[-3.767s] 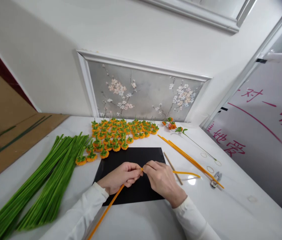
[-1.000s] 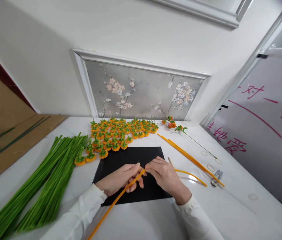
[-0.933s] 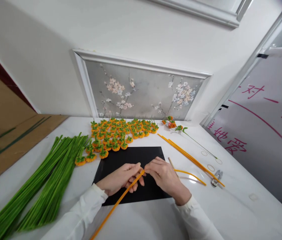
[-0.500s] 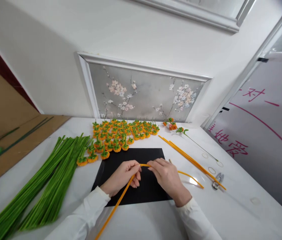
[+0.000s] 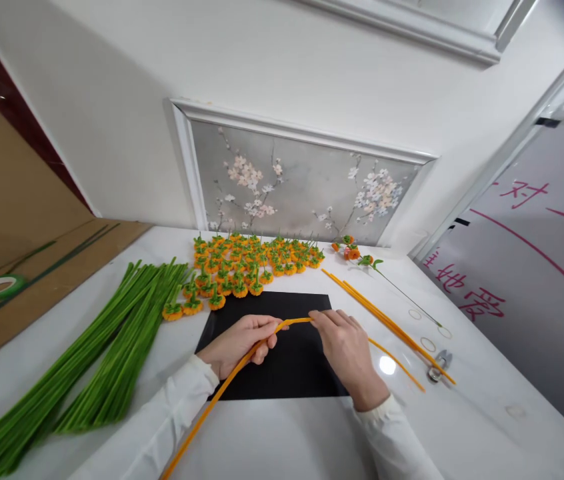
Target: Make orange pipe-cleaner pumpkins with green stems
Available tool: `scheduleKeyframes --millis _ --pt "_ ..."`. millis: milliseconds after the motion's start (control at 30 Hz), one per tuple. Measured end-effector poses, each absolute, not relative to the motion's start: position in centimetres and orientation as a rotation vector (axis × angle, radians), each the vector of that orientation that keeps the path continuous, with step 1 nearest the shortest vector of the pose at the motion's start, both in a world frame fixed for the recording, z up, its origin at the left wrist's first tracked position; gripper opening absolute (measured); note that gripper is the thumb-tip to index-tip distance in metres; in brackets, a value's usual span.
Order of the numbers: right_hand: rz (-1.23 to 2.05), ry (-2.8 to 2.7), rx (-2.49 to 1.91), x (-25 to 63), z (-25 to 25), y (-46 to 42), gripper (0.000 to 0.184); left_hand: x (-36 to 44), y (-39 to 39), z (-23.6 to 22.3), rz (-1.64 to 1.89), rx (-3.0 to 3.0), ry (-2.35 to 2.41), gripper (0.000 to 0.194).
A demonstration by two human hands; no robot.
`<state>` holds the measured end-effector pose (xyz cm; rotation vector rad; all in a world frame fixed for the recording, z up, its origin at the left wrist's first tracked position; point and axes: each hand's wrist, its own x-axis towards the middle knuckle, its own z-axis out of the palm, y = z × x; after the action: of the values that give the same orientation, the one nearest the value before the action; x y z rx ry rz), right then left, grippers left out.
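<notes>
An orange pipe cleaner [image 5: 212,405] runs from the lower edge of the view up through my left hand [image 5: 242,342], whose thumb and fingers pinch it. My right hand [image 5: 342,347] grips the same strand a short way along, so a brief stretch spans between the two hands. Both hands are held over a black mat [image 5: 287,367]. Past my right hand another orange length [image 5: 399,363] emerges and slopes down to the right; whether it is part of the held strand is hidden by the hand.
Green pipe cleaners [image 5: 117,347] lie bundled at left. Small orange flower heads with green tops [image 5: 242,267] crowd the back. At right are loose orange pipe cleaners [image 5: 387,320], pliers-like cutters [image 5: 439,367] and a stemmed flower sprig [image 5: 362,257]. Green tape [image 5: 12,291] rests on cardboard at far left.
My right hand has drawn away from my left, so more of the orange strand shows between them. The whole view has shifted slightly.
</notes>
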<state>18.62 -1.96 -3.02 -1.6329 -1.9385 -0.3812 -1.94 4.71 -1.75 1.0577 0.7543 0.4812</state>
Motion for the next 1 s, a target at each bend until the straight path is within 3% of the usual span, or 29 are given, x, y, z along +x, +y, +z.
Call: scheduleKeyframes --millis 133,367,667,833,1000 --pt "-0.316 -1.994 -1.484 17.8 -2.6 -2.1 0.025 -1.4 4.3 -2.1 0.450 1.099 0.737 0.028" --pt "-0.217 -2.105 -1.410 16.2 -3.0 -2.1 0.017 -1.2 3.8 -1.8 0.405 1.134 0.727 0.034" --pt "-0.494 -1.809 -1.591 19.5 -2.7 -2.0 0.019 -2.6 5.1 -2.0 0.428 1.018 0.719 0.026" --pt "-0.623 -1.694 -1.586 20.3 -2.4 -2.1 0.023 -3.2 6.0 -1.7 0.606 0.801 0.738 0.017" --pt "-0.666 -1.728 -1.597 19.8 -1.5 -2.6 0.029 -3.8 6.5 -1.1 0.819 0.521 0.628 0.022"
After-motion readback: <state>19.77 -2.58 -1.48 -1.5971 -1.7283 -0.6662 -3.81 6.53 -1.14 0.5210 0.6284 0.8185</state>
